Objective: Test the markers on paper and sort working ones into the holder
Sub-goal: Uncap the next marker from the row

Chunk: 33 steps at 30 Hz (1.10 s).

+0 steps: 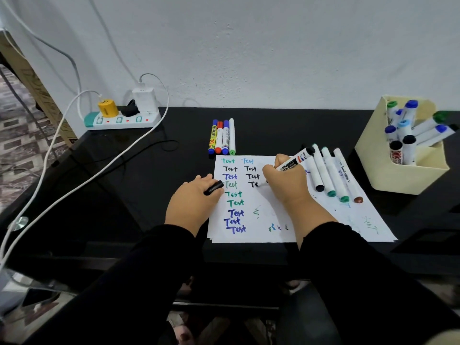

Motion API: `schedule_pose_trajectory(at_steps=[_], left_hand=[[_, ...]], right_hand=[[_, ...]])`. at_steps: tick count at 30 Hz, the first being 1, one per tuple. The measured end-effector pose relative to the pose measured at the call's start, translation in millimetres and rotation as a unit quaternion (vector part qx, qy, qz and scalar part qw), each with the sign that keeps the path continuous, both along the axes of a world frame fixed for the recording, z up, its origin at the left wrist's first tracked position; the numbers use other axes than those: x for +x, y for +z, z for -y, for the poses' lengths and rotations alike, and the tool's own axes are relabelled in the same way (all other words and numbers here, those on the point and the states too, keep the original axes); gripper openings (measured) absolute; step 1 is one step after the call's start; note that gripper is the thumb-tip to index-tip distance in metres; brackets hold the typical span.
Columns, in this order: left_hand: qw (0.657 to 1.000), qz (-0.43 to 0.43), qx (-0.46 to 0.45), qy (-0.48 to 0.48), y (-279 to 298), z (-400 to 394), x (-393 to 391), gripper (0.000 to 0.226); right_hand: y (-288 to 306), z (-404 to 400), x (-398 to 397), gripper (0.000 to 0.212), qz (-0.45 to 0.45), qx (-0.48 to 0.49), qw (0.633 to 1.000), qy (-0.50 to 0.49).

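Observation:
White paper (251, 215) lies on the black table, covered with "Test" written in green, blue and black. My right hand (286, 185) grips a black marker (296, 160), its tip on the paper beside a half-written black word. My left hand (194, 205) rests on the paper's left edge and holds the black cap (214, 188). Several capped markers (331, 175) lie on the paper's right side. Another group of markers (222, 136) lies above the paper. A cream holder (373, 165) at the right contains several markers.
A power strip (122, 119) with plugged chargers and white cables (74, 175) sits at the table's back left. The wall rises right behind the table. The table's front edge runs just below the paper.

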<state>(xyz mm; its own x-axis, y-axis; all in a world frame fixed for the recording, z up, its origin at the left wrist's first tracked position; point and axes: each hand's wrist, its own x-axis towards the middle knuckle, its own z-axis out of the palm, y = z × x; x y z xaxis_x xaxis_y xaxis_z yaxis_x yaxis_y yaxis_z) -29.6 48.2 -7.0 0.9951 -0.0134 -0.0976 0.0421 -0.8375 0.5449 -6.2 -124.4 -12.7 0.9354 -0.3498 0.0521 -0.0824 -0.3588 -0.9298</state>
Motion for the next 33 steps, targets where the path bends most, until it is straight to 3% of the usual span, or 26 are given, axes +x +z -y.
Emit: schedule_pose_trajectory(at_steps=[29, 33], left_hand=[[0.999, 0.014, 0.036, -0.022, -16.9, -3.7, 10.5, 0.045], [0.999, 0.015, 0.038, -0.024, -17.8, -4.0, 11.3, 0.045]], right_hand=[[0.9, 1.1, -0.9, 0.036, 0.007, 0.011, 0.999, -0.040], [3.0, 4.2, 1.2, 0.033, -0.001, 0.071, 0.995, -0.069]])
